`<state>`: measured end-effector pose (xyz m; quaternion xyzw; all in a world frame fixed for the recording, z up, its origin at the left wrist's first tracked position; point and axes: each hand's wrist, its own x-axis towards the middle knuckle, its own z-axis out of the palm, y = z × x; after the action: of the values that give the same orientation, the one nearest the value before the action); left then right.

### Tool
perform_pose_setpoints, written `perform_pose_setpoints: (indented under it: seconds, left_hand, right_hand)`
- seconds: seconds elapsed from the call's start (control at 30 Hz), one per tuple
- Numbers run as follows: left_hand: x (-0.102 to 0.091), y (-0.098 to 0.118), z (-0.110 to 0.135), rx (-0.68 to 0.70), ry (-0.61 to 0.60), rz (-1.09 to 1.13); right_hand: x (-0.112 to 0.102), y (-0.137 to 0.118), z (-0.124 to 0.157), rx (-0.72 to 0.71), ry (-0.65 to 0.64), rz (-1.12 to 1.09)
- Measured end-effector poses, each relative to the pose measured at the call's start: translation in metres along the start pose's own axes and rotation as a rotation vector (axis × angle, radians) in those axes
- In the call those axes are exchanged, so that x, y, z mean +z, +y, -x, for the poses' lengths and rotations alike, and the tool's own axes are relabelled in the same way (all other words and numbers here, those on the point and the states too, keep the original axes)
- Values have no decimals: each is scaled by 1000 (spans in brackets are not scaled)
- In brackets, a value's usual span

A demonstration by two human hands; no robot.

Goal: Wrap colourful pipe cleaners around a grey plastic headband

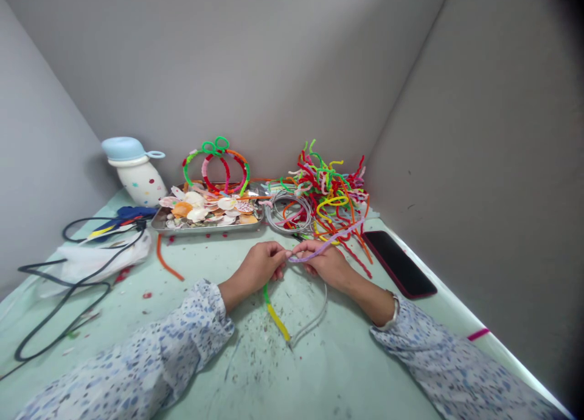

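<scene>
Pale green tabletop (347, 365), center: wire loop (278, 322), left side fuzzy green and yellow, right side bare gray. At its far end, left hand (261, 266) and right hand (327, 266) together pinch a lilac pipe cleaner (337, 236); beyond, a seashell-filled tray (207, 230).

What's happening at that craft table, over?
Left hand and right hand close together, pinching lilac pipe cleaner. Bent wire below, partly wrapped yellow and green. Phone off right, not in the way.
</scene>
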<state>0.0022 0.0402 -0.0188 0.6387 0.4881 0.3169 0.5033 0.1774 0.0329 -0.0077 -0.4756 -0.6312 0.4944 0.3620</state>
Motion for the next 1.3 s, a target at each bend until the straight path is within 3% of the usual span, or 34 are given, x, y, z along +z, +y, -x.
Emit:
perform_pose_setpoints:
  seconds: [0.27, 0.5, 0.63, 1.03, 1.3]
  left_hand:
    - [-1, 7, 7, 119, 103, -299]
    - [-1, 2, 2, 37, 12, -65]
    - [-1, 1, 2, 46, 7, -71]
    - [-3, 16, 12, 277, 145, -560]
    - [-2, 11, 10, 164, 72, -325]
  right_hand:
    - [-1, 3, -1, -15, -17, -1]
    - [-2, 4, -1, -28, -20, -12]
    - [-1, 5, -1, -16, -20, -29]
    - [-3, 4, -2, 5, -34, 12]
    - [-4, 6, -3, 5, -17, -1]
